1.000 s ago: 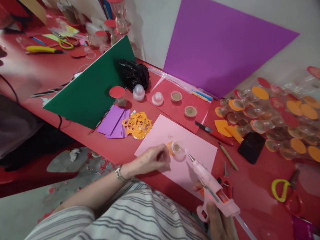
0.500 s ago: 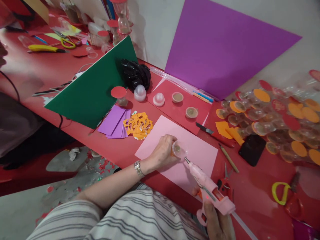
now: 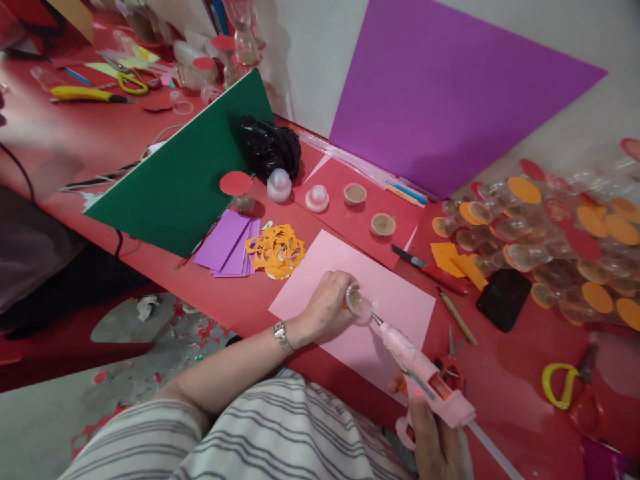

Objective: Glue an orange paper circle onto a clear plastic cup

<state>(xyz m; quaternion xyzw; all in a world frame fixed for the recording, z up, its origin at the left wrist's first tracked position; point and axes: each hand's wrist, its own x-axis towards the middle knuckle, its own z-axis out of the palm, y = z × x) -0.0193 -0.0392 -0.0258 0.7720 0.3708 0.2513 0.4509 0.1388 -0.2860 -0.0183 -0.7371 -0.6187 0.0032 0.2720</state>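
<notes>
My left hand (image 3: 330, 301) is closed around a small clear plastic cup (image 3: 361, 308) with some sandy stuff in it, tilted above a pink paper sheet (image 3: 400, 293). In my right hand (image 3: 433, 437) is a pink hot glue gun (image 3: 417, 367), its red light lit and a glue stick (image 3: 495, 453) poking out of the back. The gun's metal tip is at the cup's rim; whether it touches I cannot tell. Beyond the sheet stand two cups of sand (image 3: 355, 194) (image 3: 383, 225) and two clear plastic domed pieces (image 3: 279, 185) (image 3: 317, 198).
Left of the sheet lie orange paper cutouts (image 3: 277, 250) and purple cards (image 3: 225, 247), beside a standing green board (image 3: 185, 173). On the right are a utility knife (image 3: 430, 270), scissors (image 3: 453, 363), a black phone (image 3: 505, 300) and a heap of cup hourglasses (image 3: 550, 233).
The glue gun has shifted slightly right and down. The cup has turned a little in my left hand, which stays nearly in place.
</notes>
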